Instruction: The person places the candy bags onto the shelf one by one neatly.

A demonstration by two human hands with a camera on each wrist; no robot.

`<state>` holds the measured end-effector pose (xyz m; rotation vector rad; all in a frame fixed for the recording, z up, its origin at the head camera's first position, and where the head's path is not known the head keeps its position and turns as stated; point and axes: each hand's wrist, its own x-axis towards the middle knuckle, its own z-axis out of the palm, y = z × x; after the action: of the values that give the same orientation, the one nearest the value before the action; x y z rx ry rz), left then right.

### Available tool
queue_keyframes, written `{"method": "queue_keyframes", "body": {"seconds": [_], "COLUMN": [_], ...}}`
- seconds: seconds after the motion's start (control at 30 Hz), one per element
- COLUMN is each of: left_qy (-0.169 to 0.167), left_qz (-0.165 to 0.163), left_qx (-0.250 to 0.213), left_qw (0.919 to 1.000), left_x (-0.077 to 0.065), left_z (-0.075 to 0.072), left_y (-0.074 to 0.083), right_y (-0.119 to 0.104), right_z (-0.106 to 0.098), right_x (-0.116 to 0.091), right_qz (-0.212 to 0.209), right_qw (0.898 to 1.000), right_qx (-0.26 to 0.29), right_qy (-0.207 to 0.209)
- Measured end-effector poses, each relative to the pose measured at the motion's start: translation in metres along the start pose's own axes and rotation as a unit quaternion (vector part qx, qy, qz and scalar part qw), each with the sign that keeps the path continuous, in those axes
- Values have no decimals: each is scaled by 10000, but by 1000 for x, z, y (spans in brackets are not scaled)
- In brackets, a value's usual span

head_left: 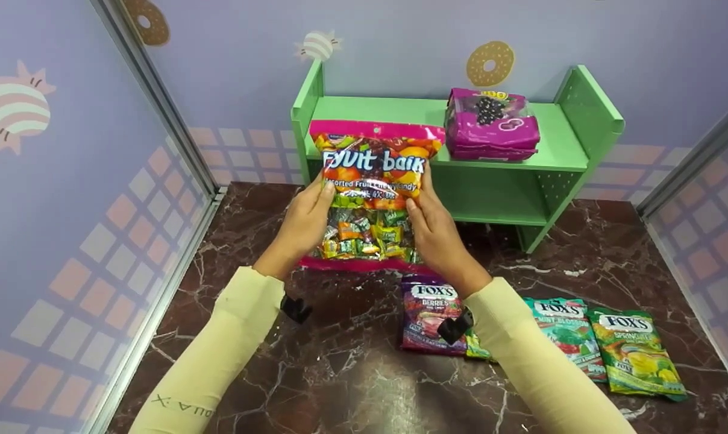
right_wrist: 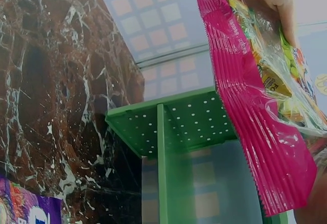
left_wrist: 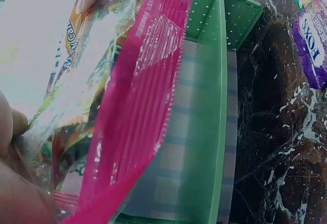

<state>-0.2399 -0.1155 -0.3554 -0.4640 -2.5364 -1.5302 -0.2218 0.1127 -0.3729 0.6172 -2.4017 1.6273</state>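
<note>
Between both hands is a bag of fruit chewy candy with pink sealed ends, raised in front of the green shelf. My left hand grips its left side, thumb on the front. On the right side my right hand holds it the same way. The bag's front faces up toward the head camera, and wrapped candies show through its lower half. In the left wrist view the pink seal crosses close by; the right wrist view shows the pink seal with fingers above it.
A green two-tier shelf stands against the back wall. Purple candy bags sit on its top right. On the dark marble surface lie a berries candy bag, a mint bag and a yellow-green bag.
</note>
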Motion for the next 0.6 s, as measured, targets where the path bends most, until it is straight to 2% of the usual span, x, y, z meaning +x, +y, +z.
{"method": "queue_keyframes", "body": {"seconds": [0.17,0.6], "left_qy": [-18,-40], "left_qz": [56,-199], "left_qx": [-64,166], "left_qw": [10000,9997], "left_x": [5,22], "left_z": [-1,-7], "left_y": [2,11], "right_y": [-1,-7], "right_z": [-3,-11], "right_x": [6,21], "right_qz": [28,48], "right_qw": [10000,9997], "right_qx": [-9,-220], "right_qy": [-38,4]}}
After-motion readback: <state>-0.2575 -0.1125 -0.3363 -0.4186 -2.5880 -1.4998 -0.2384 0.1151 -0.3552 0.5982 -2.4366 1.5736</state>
